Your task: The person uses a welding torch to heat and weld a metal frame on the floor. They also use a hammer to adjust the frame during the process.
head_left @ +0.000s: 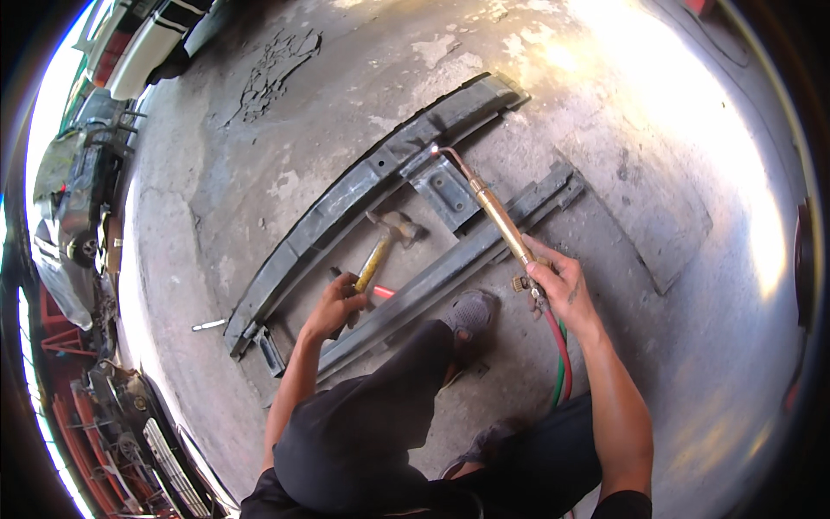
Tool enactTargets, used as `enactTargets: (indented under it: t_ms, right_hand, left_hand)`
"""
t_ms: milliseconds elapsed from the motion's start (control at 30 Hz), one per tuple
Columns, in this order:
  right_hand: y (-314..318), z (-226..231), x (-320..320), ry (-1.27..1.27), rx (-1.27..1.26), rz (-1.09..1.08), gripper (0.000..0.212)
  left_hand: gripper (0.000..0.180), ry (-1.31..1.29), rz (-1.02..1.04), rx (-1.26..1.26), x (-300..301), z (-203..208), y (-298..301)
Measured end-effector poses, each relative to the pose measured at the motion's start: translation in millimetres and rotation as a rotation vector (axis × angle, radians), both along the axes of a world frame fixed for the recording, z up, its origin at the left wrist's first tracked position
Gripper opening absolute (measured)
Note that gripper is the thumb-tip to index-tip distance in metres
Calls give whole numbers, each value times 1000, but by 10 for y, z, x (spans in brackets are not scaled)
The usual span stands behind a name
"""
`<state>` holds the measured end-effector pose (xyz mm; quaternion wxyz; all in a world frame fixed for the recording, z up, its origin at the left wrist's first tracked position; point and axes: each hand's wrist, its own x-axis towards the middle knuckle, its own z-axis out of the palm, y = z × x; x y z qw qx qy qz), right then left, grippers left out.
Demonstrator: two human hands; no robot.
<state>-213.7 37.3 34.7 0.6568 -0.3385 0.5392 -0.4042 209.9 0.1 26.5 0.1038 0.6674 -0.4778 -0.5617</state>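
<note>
My right hand (564, 284) grips a brass gas torch (500, 216) by its valve end. Its bent copper tip reaches a bracket joint on a grey metal bumper beam (372, 169), where a small bright spot glows. Red and green hoses (560, 363) trail from the torch back past my leg. In my left hand (335, 307) is a hammer (380, 251) with a yellow handle, its steel head held between the curved beam and a straight metal rail (441, 272). A holed bracket plate (446, 195) joins the beam toward the rail.
A red-handled tool (384, 292) lies partly hidden beside the rail. My shoe (472, 313) is close to the rail's near side. A small pale rod (208, 326) lies off the beam's left end. Car parts (130, 415) are piled along the left edge.
</note>
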Motion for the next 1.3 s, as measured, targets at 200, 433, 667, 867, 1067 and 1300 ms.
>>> enactTargets:
  t_ms: [200,433,667,867,1067,1300]
  right_hand:
    - [-10,20,23,-5,4,-6,54]
    - [-7,-7,37,-6,11,-7,53]
    - [29,-55,13,-1,35,-11,52]
    - [29,-40,-7,-38,68,-33,51]
    - [33,-50,-8,-6,51,-12,51]
    - [32,-27,-64,-19,32,-1,51]
  left_hand:
    - [41,9,-7,-193,-339,116,-452]
    - [47,-114,-155,-511,-531,16,-1143]
    - [49,-247,-162,-676,-824,-520,-1000]
    - [50,-169,-158,-948,-1015,-474,-1018]
    - [50,-321,-333,-878,-830,-707,-1255]
    - [49,-247,-146,-783,-1068,-379,-1179]
